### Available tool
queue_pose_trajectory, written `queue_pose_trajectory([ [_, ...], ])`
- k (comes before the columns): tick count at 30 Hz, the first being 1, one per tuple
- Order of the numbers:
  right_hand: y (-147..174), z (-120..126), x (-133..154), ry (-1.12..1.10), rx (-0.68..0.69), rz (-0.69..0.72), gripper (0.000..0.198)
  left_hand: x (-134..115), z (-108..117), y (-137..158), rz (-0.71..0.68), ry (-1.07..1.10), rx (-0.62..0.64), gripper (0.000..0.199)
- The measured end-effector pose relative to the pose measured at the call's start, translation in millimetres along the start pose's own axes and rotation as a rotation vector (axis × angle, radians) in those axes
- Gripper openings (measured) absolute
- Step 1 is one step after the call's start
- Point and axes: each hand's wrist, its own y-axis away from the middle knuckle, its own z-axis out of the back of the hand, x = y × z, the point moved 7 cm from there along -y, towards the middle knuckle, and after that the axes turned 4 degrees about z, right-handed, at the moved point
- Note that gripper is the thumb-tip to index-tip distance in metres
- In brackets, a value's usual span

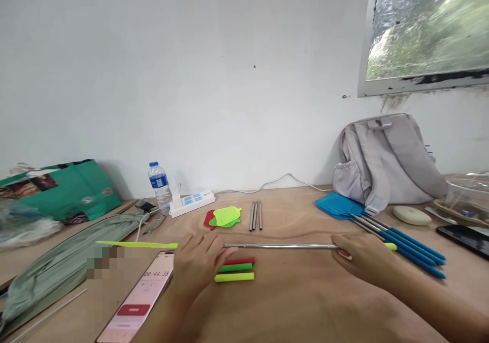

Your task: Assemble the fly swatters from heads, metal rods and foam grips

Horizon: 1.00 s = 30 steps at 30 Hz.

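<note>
A fly swatter with an extended metal rod (278, 247) is held level across the table between my two hands. My left hand (198, 261) is closed round it near its yellow-green head (133, 244), which shows edge-on at the left. My right hand (357, 256) wraps the other end, where a bit of yellow-green handle (390, 246) sticks out. Just below the rod lie a red handle (242, 261), a green handle (237, 267) and a yellow-green handle (235, 277). Behind it are three short metal tubes (255, 216) and several loose swatter heads (227, 216) in red, green and yellow-green.
Blue swatters (405, 241) lie at the right before a grey backpack (385, 165). A phone (139, 297) with a running timer sits by my left forearm. Further back stand a power strip (193, 203), a water bottle (158, 182) and a green bag (72, 190).
</note>
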Motion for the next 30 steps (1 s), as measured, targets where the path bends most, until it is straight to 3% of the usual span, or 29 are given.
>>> queue_pose_trajectory([
  [9, 10, 8, -40, 0.118, -0.068, 0.028, 0.019, 38, 7, 6, -0.039, -0.123, -0.095, 0.039],
  [30, 42, -1, -106, 0.114, 0.06, -0.041, 0.019, 78, -2, 24, -0.029, -0.138, -0.083, 0.036],
])
